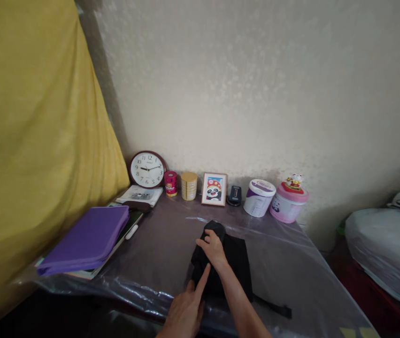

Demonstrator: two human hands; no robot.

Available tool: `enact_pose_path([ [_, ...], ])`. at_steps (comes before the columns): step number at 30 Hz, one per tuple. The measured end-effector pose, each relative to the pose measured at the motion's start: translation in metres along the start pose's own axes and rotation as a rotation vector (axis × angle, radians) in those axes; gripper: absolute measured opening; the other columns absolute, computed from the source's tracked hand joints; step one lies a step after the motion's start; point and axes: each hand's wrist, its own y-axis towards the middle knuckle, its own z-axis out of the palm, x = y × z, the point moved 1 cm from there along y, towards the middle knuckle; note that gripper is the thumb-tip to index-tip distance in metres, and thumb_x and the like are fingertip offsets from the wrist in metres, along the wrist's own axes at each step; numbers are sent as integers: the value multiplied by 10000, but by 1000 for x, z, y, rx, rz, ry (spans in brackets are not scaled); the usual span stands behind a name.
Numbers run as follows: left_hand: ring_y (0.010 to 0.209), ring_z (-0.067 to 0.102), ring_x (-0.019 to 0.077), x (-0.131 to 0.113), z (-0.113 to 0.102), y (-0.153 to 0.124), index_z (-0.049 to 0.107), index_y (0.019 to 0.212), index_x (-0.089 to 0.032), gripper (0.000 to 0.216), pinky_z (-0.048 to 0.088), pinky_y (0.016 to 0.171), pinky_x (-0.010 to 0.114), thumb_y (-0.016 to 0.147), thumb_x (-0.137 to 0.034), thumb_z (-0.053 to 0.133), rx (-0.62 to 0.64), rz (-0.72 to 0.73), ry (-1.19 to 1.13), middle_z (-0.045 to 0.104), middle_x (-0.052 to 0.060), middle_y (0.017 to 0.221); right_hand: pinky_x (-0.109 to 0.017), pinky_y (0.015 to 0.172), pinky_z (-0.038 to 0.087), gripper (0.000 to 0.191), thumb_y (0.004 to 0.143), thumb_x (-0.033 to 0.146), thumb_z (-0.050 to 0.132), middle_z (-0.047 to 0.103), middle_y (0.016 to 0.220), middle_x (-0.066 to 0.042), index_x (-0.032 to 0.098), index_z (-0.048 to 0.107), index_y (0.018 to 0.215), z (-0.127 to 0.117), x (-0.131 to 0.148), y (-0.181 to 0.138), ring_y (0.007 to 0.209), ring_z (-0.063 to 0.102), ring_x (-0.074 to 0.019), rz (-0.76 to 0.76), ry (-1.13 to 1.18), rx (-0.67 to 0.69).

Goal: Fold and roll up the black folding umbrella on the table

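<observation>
A black fabric bag (237,263) lies on the table in front of me, its left side bunched and folded over. From its lower right corner a black strap (273,307) trails across the table. My right hand (214,246) rests over the folded upper left part, its fingers bent round the fabric. Nearer to me, my left hand (186,305) grips the bag's lower left edge, with the index finger stretched along the cloth below my right hand. Part of the left fingers is hidden by the fabric.
Plastic film covers the brown table (165,244). On the left lie a purple folder (87,237) and a white marker (131,232). Along the wall stand a clock (148,169), a pink can (171,184), a yellow-lidded can (188,187), a panda picture frame (214,189) and two tubs (259,199).
</observation>
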Motion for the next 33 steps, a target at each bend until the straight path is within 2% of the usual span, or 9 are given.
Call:
enact_pose_path([
  [5, 859, 603, 193, -6, -2, 2, 18, 1371, -359, 732, 438, 719, 279, 772, -93, 343, 25, 17, 59, 548, 75, 1057, -254, 675, 440, 419, 682, 260, 597, 667, 718, -9, 168, 533, 1085, -1, 5, -5, 795, 626, -190, -22, -101, 30],
  [9, 853, 603, 199, -8, -1, 4, 41, 1377, -328, 741, 432, 713, 280, 757, -100, 376, 46, -56, 99, 552, 85, 1049, -255, 665, 443, 333, 729, 260, 555, 676, 685, 6, 181, 550, 1053, -2, 6, -7, 729, 633, -172, -94, -105, 114],
  [12, 865, 601, 207, -7, 1, 5, 42, 1383, -303, 771, 434, 731, 289, 733, -104, 406, 31, -63, 78, 551, 88, 1071, -247, 659, 463, 243, 802, 274, 475, 677, 704, 4, 190, 574, 1009, -8, 9, -18, 689, 630, -146, -223, 5, 203],
  [14, 887, 596, 218, -5, 2, 5, 39, 1388, -283, 777, 435, 760, 308, 726, -107, 406, 12, -44, 49, 553, 94, 1090, -266, 738, 465, 224, 836, 279, 440, 679, 809, -11, 213, 600, 978, -16, 11, -32, 768, 624, -145, -359, 23, 192],
  [17, 935, 583, 234, -2, 3, 5, 50, 1393, -254, 754, 429, 798, 332, 737, -121, 397, 5, -33, 29, 545, 107, 1135, -320, 875, 419, 219, 856, 244, 428, 663, 925, -17, 244, 633, 933, -29, 9, -55, 885, 591, -155, -540, -75, 129],
  [20, 973, 569, 226, -1, 2, 4, 43, 1396, -225, 751, 415, 828, 318, 744, -132, 403, 0, -36, 17, 537, 112, 1163, -336, 904, 410, 244, 869, 211, 413, 657, 969, -27, 243, 629, 978, -35, -2, -64, 983, 553, -167, -643, -158, 132],
  [23, 978, 567, 227, -2, 2, 5, 13, 1397, -181, 760, 415, 829, 317, 743, -137, 398, 2, -69, 7, 532, 118, 1183, -386, 981, 340, 255, 874, 213, 410, 635, 1063, -37, 230, 619, 1019, -35, -15, -53, 1110, 484, -184, -701, -275, 160],
  [26, 998, 558, 233, -2, 1, 7, 7, 1395, -145, 767, 410, 841, 317, 739, -150, 403, 17, -94, 0, 502, 127, 1234, -428, 1011, 281, 260, 877, 234, 404, 618, 1106, -40, 223, 623, 1016, -33, -25, -28, 1144, 460, -194, -702, -385, 165],
  [33, 1006, 554, 231, 4, 3, 9, 3, 1395, -160, 756, 407, 836, 305, 758, -208, 409, 23, -127, -40, 513, 115, 1235, -429, 994, 275, 269, 881, 263, 390, 634, 1086, -24, 232, 630, 1000, -36, -40, 39, 1134, 470, -197, -658, -514, 76],
])
